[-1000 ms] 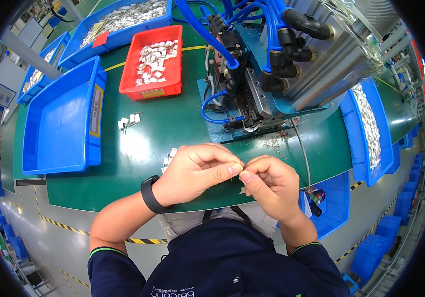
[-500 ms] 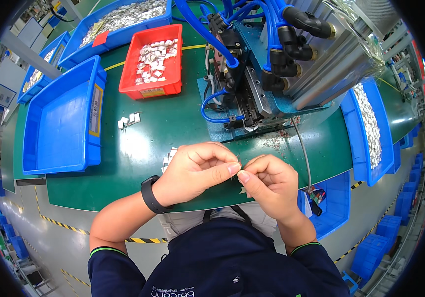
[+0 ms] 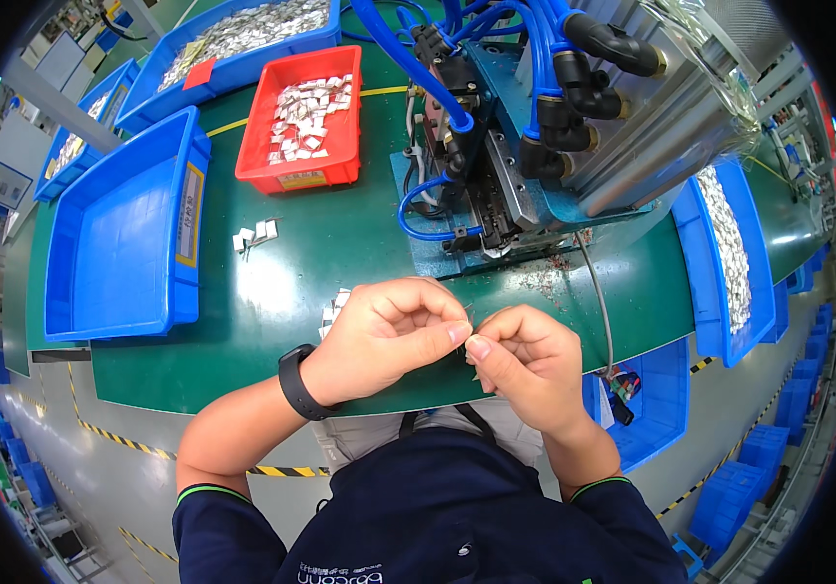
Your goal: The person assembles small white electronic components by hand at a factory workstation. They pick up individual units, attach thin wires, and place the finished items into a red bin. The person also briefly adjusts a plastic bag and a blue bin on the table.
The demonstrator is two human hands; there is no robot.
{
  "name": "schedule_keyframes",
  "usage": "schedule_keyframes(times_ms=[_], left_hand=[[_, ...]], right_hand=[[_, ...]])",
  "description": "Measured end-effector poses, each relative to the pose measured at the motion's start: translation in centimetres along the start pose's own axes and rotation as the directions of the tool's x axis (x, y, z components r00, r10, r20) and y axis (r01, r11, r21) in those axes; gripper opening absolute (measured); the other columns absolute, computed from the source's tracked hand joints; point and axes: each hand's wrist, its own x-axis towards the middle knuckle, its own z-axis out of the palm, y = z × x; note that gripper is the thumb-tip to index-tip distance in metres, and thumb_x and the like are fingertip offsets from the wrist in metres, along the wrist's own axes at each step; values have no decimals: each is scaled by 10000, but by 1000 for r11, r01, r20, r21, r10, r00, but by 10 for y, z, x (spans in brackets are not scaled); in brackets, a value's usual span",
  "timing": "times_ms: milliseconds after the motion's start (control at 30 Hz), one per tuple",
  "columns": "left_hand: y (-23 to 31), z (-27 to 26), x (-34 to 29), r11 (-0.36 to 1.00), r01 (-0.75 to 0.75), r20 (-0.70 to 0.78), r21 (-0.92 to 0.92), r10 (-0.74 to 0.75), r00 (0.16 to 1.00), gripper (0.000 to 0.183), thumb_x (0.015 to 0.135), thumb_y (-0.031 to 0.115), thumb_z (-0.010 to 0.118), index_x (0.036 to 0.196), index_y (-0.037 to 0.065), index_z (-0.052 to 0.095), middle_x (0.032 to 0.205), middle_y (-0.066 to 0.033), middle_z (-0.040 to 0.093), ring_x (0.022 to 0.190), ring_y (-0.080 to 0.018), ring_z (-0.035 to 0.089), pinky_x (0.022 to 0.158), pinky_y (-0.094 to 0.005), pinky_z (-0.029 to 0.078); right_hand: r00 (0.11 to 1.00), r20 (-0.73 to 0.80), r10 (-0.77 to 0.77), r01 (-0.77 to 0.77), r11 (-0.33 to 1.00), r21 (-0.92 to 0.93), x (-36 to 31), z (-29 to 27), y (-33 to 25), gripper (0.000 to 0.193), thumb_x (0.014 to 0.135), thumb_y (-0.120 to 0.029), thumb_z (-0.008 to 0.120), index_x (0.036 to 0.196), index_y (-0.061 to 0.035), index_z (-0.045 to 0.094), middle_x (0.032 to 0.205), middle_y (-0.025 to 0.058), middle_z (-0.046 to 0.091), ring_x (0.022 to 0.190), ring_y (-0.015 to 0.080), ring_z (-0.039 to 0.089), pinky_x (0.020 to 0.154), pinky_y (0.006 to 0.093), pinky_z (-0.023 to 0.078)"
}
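My left hand [image 3: 389, 336] and my right hand [image 3: 527, 365] meet over the near edge of the green table, fingertips almost touching. Each is closed in a pinch of thumb and forefinger. Between them is a small part with thin wire leads [image 3: 471, 314]; the fingers cover most of it, so its full shape is hidden. Just behind my left hand, partly covered by it, lie several small white square pieces [image 3: 327, 316]. Farther left on the table is another small group of white square pieces [image 3: 255, 235], with thin leads showing.
A machine [image 3: 506, 209] with blue air hoses stands beyond my hands, a grey cable [image 3: 597, 302] running down beside it. Farther left are a red bin [image 3: 303, 179] of white pieces and a bare blue tray [image 3: 121, 263]. A blue tray [image 3: 702, 282] of white pieces stands right.
My right hand has shifted very slightly, and the thin leads at the fingertips show a little differently. My left hand stays almost where it was.
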Motion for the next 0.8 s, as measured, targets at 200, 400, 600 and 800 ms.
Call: schedule_keyframes(times_ms=[200,400,600,800], left_hand=[[-2,2,1,996,-55,-6,66,56,998,52,913,36,614,938,-10,616,950,-69,594,777,-79,556,639,-208,466],[-3,0,0,994,-75,9,81,75,997,72,906,29,631,968,-8,630,970,-49,611,869,-90,587,750,-235,490],[-5,1,0,984,-147,16,96,146,989,107,901,18,639,1006,-4,628,1017,-40,590,910,-87,594,805,-239,495],[-2,3,0,983,-138,2,119,139,990,112,889,10,642,999,-6,625,1006,-66,576,890,-107,564,756,-242,483]], right_hand=[[999,-39,12,-12,1000,-4,-1,3,-4,94,901,-39,652,891,24,582,728,24,625,598,31,571,511,172,439],[976,-105,-190,171,971,-166,-2,6,2,139,834,6,710,894,22,586,779,70,663,643,61,630,553,195,505],[780,67,-622,490,541,-684,6,4,7,227,734,30,765,887,-4,601,760,97,658,589,145,642,521,248,517],[688,145,-711,551,383,-741,8,2,10,286,677,44,785,895,-10,608,745,99,648,583,213,639,510,283,520]])
